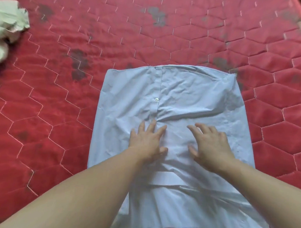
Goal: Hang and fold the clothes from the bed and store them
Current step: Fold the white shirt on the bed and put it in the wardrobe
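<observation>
On the red quilted mattress, your left hand and right hand press flat, fingers spread, on a light blue shirt.

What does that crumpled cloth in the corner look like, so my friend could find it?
Start from the big red quilted mattress with its honeycomb stitching. Skip the flat light blue shirt in the middle and go to the far left edge. There lies the crumpled cloth: pale, whitish-green and bunched up, not smoothed flat like the shirt.
</observation>
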Demonstrator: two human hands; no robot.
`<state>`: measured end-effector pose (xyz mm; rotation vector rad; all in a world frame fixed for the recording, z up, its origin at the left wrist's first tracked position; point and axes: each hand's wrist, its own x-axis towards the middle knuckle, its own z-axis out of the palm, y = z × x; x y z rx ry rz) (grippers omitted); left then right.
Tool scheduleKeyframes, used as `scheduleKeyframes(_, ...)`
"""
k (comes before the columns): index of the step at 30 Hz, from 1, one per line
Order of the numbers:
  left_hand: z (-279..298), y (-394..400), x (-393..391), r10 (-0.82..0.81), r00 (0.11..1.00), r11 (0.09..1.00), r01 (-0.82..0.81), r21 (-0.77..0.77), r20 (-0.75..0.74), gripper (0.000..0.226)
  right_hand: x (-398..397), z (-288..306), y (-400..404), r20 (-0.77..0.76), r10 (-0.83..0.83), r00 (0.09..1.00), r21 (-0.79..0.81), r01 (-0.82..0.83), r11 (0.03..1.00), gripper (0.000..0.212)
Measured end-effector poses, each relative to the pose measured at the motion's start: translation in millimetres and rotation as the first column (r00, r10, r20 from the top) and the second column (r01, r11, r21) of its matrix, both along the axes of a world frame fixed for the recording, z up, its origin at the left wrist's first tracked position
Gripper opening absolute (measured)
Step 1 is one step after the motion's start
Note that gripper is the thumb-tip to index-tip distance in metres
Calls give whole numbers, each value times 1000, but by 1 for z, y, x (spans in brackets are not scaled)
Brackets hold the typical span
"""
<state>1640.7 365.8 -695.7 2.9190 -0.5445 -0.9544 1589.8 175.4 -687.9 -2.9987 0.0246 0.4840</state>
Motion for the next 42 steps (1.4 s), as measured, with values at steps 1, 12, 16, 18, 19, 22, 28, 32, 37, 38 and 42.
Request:
scheduleKeyframes(1,-4,-1,15,8,1000,1000,-7,11,-12,77,16,-2,-3,-19,18,1000,-8,-18,1000,64)
scheduleKeyframes(12,-51,12,95,102,960,992,-79,-98,261,69,132,-41,-23,-30,-156,987,-8,156,988,59)
scheduleKeyframes(16,-59,13,92,145,932,985,-105,-137,333,73,174,-44,-24,37,-164,986,-7,164,986,54)
scheduleKeyframes(18,-62,13,92,144,923,985,-98,-143,356,71,199,-43,-23,64,-169,983,3,170,986,58)
scheduleKeyframes(19,-63,13,92,142,918,984,-92,-149,370,70,211,-42,-22,68,-173,982,0,174,985,63)
scheduleKeyframes(22,-66,13,93,157,900,979,-89,-181,408,68,243,-35,-14,33,-169,985,-39,171,985,74)
scheduleKeyframes(28,-69,13,95,143,885,981,-67,-184,443,65,266,-22,-6,16,-187,982,78,185,980,31)
scheduleKeyframes(32,-61,14,95,147,916,984,-95,-154,373,72,238,-21,-4,258,-22,966,105,-6,994,11)
scheduleKeyframes(37,-56,13,97,159,910,982,-105,-157,383,84,168,-32,-7,489,271,829,100,-362,927,15)
scheduleKeyframes(38,-54,14,96,207,901,967,-129,-222,381,86,152,-35,-9,474,297,829,93,-382,919,18)
scheduleKeyframes(42,-31,13,69,591,806,572,-392,-720,31,72,104,-45,-16,386,317,866,67,-370,927,30)
